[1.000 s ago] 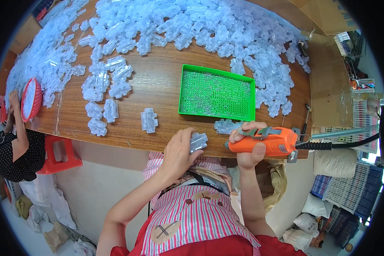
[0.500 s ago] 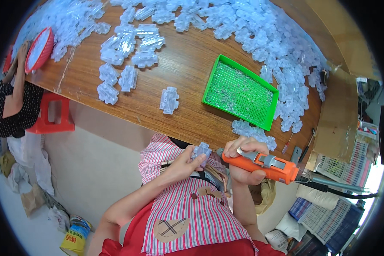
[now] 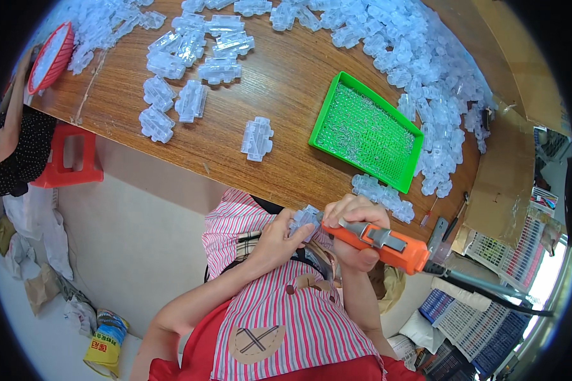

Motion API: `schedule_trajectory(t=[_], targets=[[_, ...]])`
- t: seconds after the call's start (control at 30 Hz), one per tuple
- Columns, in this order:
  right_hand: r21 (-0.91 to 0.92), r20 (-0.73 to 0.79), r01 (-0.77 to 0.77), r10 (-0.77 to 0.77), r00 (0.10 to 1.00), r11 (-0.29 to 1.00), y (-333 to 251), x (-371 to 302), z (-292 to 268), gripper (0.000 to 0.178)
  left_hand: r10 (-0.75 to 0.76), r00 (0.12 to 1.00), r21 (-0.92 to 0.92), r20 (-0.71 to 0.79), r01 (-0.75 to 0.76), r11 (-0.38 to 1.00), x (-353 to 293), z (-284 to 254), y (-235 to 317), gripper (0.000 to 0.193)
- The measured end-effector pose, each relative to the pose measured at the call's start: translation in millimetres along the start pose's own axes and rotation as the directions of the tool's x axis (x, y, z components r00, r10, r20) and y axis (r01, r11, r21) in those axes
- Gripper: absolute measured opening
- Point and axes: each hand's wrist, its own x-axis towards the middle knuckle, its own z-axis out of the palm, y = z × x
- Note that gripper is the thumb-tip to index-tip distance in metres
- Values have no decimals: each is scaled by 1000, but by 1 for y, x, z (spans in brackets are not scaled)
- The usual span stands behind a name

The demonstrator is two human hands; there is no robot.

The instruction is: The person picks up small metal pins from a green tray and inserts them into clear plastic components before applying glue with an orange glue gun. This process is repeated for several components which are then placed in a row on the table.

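My left hand [image 3: 274, 242] is closed on a clear plastic part [image 3: 304, 222], held in front of the table's near edge. In my right hand [image 3: 356, 232] is an orange electric screwdriver [image 3: 397, 246] with a metal lever on its side. Its tip end points left and meets the right side of the clear part; the exact contact point is hidden by my fingers. Just beyond my hands, a green tray [image 3: 316, 141] of small metal screws [image 3: 362, 130] lies on the wooden table [image 3: 235, 168]. A single clear plastic part [image 3: 257, 138] lies left of the tray.
Large heaps of clear parts [image 3: 419, 82] cover the table's back and right. A small group [image 3: 382, 197] lies at the tray's near edge. Cardboard [image 3: 499, 171] walls the right side. At far left are a red basket [image 3: 51, 58], a red stool [image 3: 76, 159] and another person's arm [image 3: 13, 120].
The screwdriver has moved left and closed up to the clear part in my left hand. The view has shifted slightly.
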Motion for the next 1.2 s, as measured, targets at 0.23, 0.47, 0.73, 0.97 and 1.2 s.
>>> schedule_trajectory(t=[0.23,0.47,0.73,0.97,1.2], targets=[[9,49,-22,21,999,1000,-1,-1,2,63,102,989,69,-106,-95,993,0,3,0,31],[-135,147,132,-112,983,982,11,-2,-5,69,152,984,50,-98,-147,988,2,0,-8,35],[120,-49,40,-34,998,992,-32,14,2,72,-52,997,-324,-61,30,946,1,-1,7,25],[-8,-5,56,-56,998,998,-8,3,10,72,-92,988,-528,124,145,837,4,0,15,25],[15,-12,76,-76,997,997,-2,6,11,71,-195,973,-360,122,227,905,9,-12,18,18]])
